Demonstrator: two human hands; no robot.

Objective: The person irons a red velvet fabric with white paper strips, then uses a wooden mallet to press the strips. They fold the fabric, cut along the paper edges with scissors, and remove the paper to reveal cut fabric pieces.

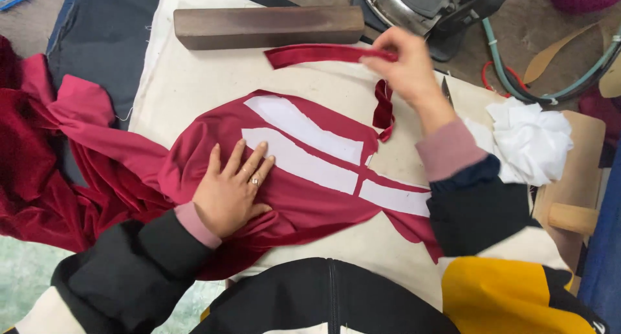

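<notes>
Cream padding covers the table (194, 81); the left hand (229, 191) presses flat, fingers spread, on the red garment (310, 191), while right hand (404, 65) pinches a red strip (317, 54) farther off.

A cream padded table (194, 81) is filling the view; a wooden block (268, 27) is lying at its far edge, hoses (517, 81) trailing right of the block.

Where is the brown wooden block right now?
In the head view, the wooden block lies at the top of the padded board, just above the red strip in the right hand.
</notes>
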